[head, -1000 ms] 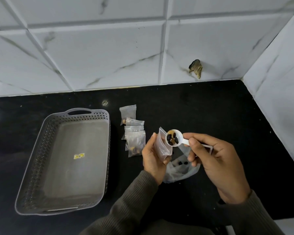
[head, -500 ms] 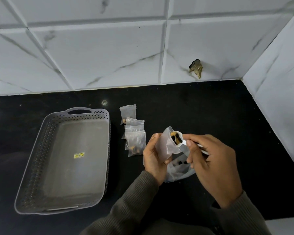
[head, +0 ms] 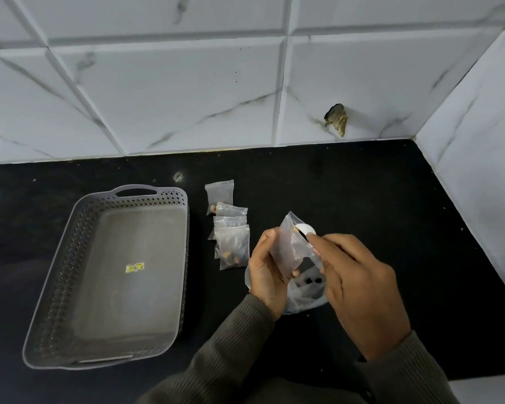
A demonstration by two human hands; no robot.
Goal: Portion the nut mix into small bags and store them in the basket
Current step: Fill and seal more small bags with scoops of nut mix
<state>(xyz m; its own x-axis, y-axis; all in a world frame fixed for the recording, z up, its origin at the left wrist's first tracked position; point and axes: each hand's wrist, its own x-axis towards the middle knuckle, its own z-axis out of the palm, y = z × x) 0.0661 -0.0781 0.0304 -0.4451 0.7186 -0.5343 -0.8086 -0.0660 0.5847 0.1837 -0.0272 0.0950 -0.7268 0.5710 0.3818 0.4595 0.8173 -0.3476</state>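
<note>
Overhead at a black counter (head: pixel 362 199), a person portions nut mix into clear plastic pouches. The left hand (head: pixel 267 269) grips a small bag (head: pixel 287 247) upright, fingers curled round its lower half and thumb against its near side, with the mouth held open towards the right. The right hand (head: pixel 359 287) pinches the handle of a white scoop (head: pixel 304 228) between thumb and forefinger. The scoop's round bowl is tipped into the open mouth of the small bag, with its pale underside turned up. What the bowl holds cannot be seen.

Directly beneath both hands, a larger bag (head: pixel 306 295) of thin plastic lies crumpled on the counter, and a few dark nuts show inside it. Just to the left of the hands, a short row of filled bags (head: pixel 234 246) lies flat and overlapping on the counter, each with a few nuts gathered at its lower end. A grey perforated basket (head: pixel 57 272) with a handle cut-out at its far end stands further left, apart from the bags. A small yellow sticker (head: pixel 134 267) lies on its floor.

Behind the counter rises a white marble-patterned tiled wall (head: pixel 158 83), marked by a ragged dark hole (head: pixel 337 119) low on the right. Both of the person's arms are covered by dark ribbed sleeves (head: pixel 233 345).
</note>
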